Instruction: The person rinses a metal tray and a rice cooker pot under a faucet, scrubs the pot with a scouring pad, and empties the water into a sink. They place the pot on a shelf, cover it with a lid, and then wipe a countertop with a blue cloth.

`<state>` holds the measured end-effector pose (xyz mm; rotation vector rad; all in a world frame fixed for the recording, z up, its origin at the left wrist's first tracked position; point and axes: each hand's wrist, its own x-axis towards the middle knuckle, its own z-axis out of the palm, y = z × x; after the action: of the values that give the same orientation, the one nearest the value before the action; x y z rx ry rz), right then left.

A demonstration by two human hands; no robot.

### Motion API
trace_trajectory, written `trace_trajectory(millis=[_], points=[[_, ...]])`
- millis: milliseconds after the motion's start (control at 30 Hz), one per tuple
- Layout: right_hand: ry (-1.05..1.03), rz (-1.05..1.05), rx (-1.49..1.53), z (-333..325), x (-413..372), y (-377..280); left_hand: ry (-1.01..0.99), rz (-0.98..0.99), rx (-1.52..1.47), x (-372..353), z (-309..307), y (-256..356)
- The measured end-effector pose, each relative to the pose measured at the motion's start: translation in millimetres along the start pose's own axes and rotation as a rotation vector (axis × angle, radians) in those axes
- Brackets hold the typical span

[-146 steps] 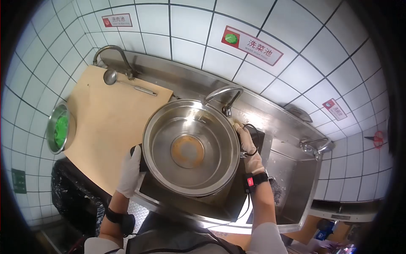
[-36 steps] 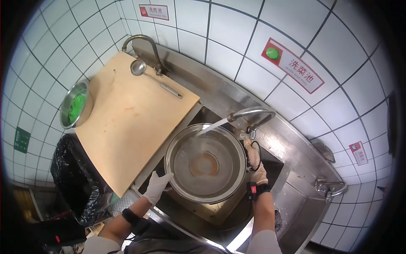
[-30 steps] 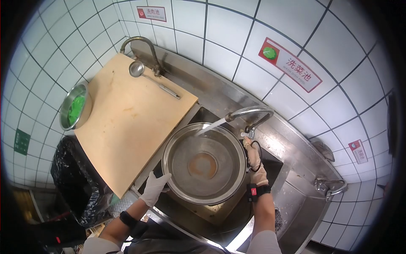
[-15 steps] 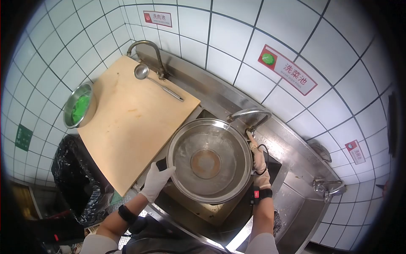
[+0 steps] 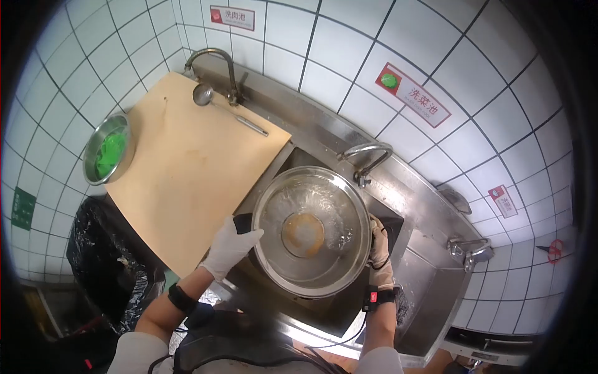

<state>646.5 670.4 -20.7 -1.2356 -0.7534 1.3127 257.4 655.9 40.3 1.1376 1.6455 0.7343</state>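
A wide stainless steel basin [image 5: 278, 267] with water in it is over the sink [image 5: 398, 227]. Ripples and bubbles show on the water's right side, and a brownish ring marks the bottom. My left hand [image 5: 230, 248], in a white glove, grips the basin's left rim with the thumb on top; its fingers are partly hidden below. On the right rim my gloved right hand [image 5: 379, 249] is closed round the edge, its fingertips mostly out of sight. The curved faucet [image 5: 372, 149] stands just behind the basin.
Left of the basin lies a large wooden board [image 5: 187, 168] with a ladle [image 5: 237, 118] on it. A metal bowl [image 5: 128, 146] of bright green pieces stands at its left edge. A black-bagged bin [image 5: 99, 255] is below. More faucets [image 5: 470, 252] line the wall.
My right hand has come down from the faucet's base to the basin's right rim. The water, calmer before, now ripples and bubbles. My left hand stays at the left rim.
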Motion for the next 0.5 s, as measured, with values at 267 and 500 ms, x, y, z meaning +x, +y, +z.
trace_trajectory(millis=[267, 500], points=[[0.124, -0.113, -0.248, 59, -60, -27, -0.05, 0.066, -0.228, -24, -66, 1], [0.15, -0.198, -0.303, 115, -71, -87, -0.149, -0.078, -0.33, -25, -110, -4]])
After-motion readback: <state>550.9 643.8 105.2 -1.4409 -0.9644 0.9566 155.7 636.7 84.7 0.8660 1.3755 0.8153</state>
